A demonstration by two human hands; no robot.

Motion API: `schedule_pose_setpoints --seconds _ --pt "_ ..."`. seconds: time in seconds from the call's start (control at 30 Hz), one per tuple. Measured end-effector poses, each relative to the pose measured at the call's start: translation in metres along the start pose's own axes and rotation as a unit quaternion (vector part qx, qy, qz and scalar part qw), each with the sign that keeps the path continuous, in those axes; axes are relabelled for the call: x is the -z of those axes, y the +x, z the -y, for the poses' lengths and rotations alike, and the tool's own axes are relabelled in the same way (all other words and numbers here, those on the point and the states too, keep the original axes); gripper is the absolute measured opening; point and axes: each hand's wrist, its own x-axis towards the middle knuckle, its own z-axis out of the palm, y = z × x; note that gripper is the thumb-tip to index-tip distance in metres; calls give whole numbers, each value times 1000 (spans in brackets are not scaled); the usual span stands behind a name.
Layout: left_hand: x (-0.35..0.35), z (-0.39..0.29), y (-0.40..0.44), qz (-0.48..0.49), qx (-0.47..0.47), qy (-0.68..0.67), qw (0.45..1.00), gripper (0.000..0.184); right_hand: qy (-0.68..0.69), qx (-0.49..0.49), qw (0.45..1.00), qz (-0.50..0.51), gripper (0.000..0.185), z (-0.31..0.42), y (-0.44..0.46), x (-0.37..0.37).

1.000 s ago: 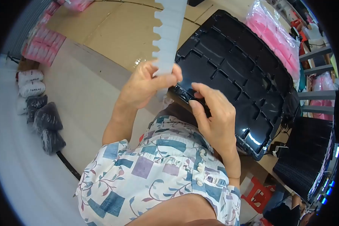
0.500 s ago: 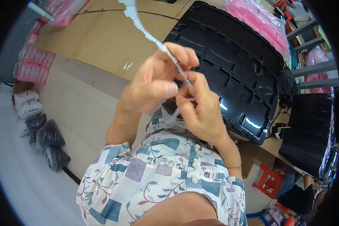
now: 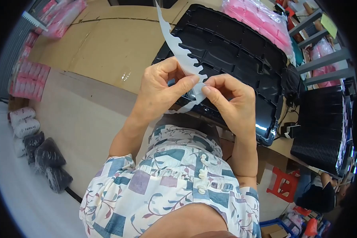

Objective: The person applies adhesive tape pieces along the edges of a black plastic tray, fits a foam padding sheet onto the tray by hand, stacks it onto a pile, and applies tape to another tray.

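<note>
Strip (image 3: pixel 180 53) is rising in front of the black tray (image 3: pixel 230 49), over its near side, and everything is hanging on two pinches here! The left hand (image 3: pixel 162 89) is pinching it, thumb in front, the other fingers partly hiding behind; the right hand (image 3: pixel 232 97) is pinching it just beside, thumb against forefinger. What could be going wrong? I'm fearing a slip first: both grips are sitting close together, so the long upper part is standing unsupported and could be flopping or twisting over. An uneven tug could be tearing a tooth or creasing the thin stuff. And the loose length bending off below could be snagging on the tray's rim; whether it's touching there, I can't tell. As for looks, it's showing white and thin, bowing gently, one edge running in hooked teeth, the other smooth, the top tapering.
</note>
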Motion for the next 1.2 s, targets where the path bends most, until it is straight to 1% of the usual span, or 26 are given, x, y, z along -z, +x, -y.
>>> schedule_pose_setpoints --seconds 0.03,0.17,0.23,0.27,0.33,0.37,0.4,0.43,0.47,0.53,0.57,0.6,0.63,0.67,0.7,0.73,0.8,0.83,0.87,0.9,0.93,1.0,1.03,1.07,1.13,1.2 --pt "-1 1 0 4 -5 1 1000 11 20 -10 1000 -3 11 -1 0 1" --pt "-4 4 3 25 5 -15 1000 12 24 -12 1000 -4 8 -3 -1 0" --pt "-4 8 7 57 16 -8 998 12 57 -51 997 -26 8 -2 -2 0" --pt "-6 8 8 59 16 -9 998 12 57 -52 997 -27 8 -1 -2 1" --pt "-11 7 8 44 26 -20 998 13 -36 -20 999 -27 7 3 -3 1" --pt "-14 9 8 45 27 -21 998 13 -37 -22 999 -27 7 1 -3 -1" --pt "-18 11 7 16 22 -21 999 12 -182 113 975 -55 9 -3 -1 -4" --pt "-21 14 7 -14 17 -20 1000 11 -319 243 913 -78 13 -5 0 -6" --pt "-21 18 7 -14 18 -21 1000 11 -319 241 913 -78 13 -5 -1 -7" --pt "-20 26 9 -39 52 -150 986 9 -383 378 840 -73 16 -5 -3 -9" --pt "-20 25 8 -45 62 -176 981 8 -364 391 842 -72 16 -5 -4 -10" --pt "-17 23 7 -46 64 -177 981 8 -365 390 843 -70 16 0 -5 -8" --pt "-12 21 5 -71 42 -187 979 8 -289 317 903 -34 13 10 -6 -5" --pt "-4 20 2 -98 20 -195 976 7 -209 239 948 3 10 20 -5 0" --pt "9 18 -1 -107 5 -181 978 9 -138 119 982 48 8 25 -3 10" --pt "38 11 -6 -111 7 -178 978 9 -90 35 992 82 7 35 6 12" --pt "78 10 -11 46 -29 -252 966 10 -71 -86 978 175 10 33 29 24" --pt "88 12 -9 45 -26 -249 967 10 -115 -59 970 208 12 27 40 25" --pt "92 18 -6 94 -71 -221 968 13 -157 -31 957 242 13 18 50 28" --pt "97 21 -7 144 -117 -194 963 16 -137 -36 956 258 14 11 56 20" --pt "97 25 -9 142 -116 -195 964 16 -137 -37 955 260 14 4 63 11" --pt "95 35 -13 136 -101 -147 975 12 -164 72 942 284 15 -9 76 -7" --pt "95 39 -18 120 -66 -133 982 14 -194 85 935 286 16 -11 82 -16" --pt "95 38 -20 116 -66 -136 982 14 -195 85 933 290 16 -10 86 -22" --pt "92 33 -19 95 -16 -89 991 20 -232 47 927 291 16 -10 93 -26" --pt "98 34 -19 101 -7 -90 991 23 -250 42 918 305 16 -5 93 -30"
